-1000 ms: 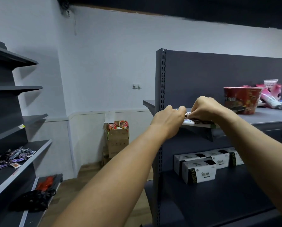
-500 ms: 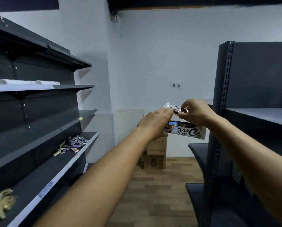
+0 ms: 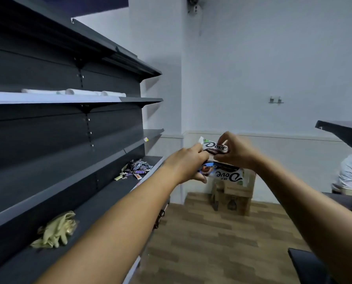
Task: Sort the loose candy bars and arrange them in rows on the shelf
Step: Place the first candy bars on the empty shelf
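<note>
Pinching upper Dove bar (image 3: 215, 147) in right hand (image 3: 238, 153), gripping lower Dove bar (image 3: 229, 175) in left hand (image 3: 183, 167), both crosswise; loose candy-bar pile (image 3: 137, 170) down-left, nearer left.

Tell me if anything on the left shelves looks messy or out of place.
Yes. The candy bars lie in a jumbled heap on the shelf, not in rows, and crumpled pale gloves sit nearer on that same shelf.

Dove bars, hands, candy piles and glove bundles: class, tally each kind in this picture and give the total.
Dove bars: 2, upper Dove bar and lower Dove bar
Hands: 2, left hand and right hand
Candy piles: 1, loose candy pile
Glove bundles: 1, glove bundle
Total: 6
</note>
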`<state>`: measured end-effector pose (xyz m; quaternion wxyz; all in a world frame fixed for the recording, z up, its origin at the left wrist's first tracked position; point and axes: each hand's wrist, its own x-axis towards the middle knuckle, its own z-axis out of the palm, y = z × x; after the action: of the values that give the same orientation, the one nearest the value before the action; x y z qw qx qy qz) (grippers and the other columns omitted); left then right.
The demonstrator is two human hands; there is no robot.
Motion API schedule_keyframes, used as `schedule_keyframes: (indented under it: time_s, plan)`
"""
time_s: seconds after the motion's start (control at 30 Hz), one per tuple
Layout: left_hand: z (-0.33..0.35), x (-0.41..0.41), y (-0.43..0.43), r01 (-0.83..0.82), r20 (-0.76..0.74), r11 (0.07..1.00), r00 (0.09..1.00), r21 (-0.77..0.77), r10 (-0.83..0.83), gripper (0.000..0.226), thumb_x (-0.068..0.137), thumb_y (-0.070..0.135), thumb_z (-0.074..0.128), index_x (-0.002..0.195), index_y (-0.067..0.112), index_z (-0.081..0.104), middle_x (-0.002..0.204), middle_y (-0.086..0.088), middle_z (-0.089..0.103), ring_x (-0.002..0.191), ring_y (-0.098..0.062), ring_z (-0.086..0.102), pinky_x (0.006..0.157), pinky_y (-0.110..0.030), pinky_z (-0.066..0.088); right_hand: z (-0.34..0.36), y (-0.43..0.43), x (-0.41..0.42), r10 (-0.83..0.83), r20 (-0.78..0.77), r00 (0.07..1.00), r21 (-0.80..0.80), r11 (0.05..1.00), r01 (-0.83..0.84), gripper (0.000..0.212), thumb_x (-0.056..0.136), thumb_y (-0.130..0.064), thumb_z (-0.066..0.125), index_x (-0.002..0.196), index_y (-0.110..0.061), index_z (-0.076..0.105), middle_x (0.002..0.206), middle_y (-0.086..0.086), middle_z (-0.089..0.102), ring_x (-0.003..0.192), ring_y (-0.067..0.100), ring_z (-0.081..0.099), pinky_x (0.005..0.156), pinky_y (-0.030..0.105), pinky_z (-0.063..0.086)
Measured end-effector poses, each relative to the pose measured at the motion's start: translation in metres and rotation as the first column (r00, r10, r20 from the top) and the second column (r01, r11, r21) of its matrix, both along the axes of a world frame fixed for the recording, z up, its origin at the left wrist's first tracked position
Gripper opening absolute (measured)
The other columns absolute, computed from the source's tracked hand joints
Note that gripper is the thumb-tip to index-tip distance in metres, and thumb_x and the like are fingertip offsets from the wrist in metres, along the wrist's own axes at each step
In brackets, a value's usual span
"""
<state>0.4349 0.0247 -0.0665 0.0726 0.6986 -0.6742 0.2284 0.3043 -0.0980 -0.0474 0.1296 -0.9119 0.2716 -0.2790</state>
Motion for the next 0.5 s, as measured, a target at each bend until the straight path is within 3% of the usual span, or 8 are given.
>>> schedule_keyframes:
  time_s: [0.13, 0.3, 0.5]
  plan:
    - [-0.006, 0.043, -0.027, -0.071, 0.048, 0.997, 0.996, 0.009, 0.07, 0.058, 0.071, 0.056, 0.069, 0.104, 0.011, 0.053, 0.11, -0.005, 0.049, 0.085, -0.03, 0.058, 0.066, -0.035, 0.045, -0.005, -0.035, 0.046, 0.009, -0.005, 1.0, -0.071, 0.997, -0.009, 0.039, 0.078, -0.031, 0.071, 0.108, -0.017, 0.051, 0.101, 0.008, 0.063, 0.085, 0.022, 0.055, 0.064, 0.029, 0.039]
    - [-0.004, 0.104, -0.054, -0.19, 0.021, 0.981, 0.982, -0.028, 0.19, 0.06, 0.074, 0.06, 0.063, 0.106, 0.01, 0.054, 0.106, -0.004, 0.049, 0.085, -0.025, 0.057, 0.066, -0.032, 0.046, -0.001, -0.083, 0.105, 0.105, 0.041, 0.994, -0.103, 0.99, -0.1, 0.04, 0.076, -0.027, 0.073, 0.111, -0.015, 0.057, 0.106, 0.007, 0.065, 0.094, 0.024, 0.059, 0.074, 0.031, 0.046]
    - [-0.012, 0.178, -0.067, -0.325, -0.045, 0.943, 0.946, -0.078, 0.322, 0.054, 0.08, 0.056, 0.061, 0.114, 0.015, 0.055, 0.111, -0.001, 0.047, 0.088, -0.021, 0.055, 0.067, -0.031, 0.047, -0.007, -0.12, 0.185, 0.232, 0.061, 0.971, -0.131, 0.966, -0.223, 0.038, 0.076, -0.022, 0.073, 0.111, -0.015, 0.058, 0.104, 0.006, 0.064, 0.091, 0.024, 0.056, 0.065, 0.026, 0.031]
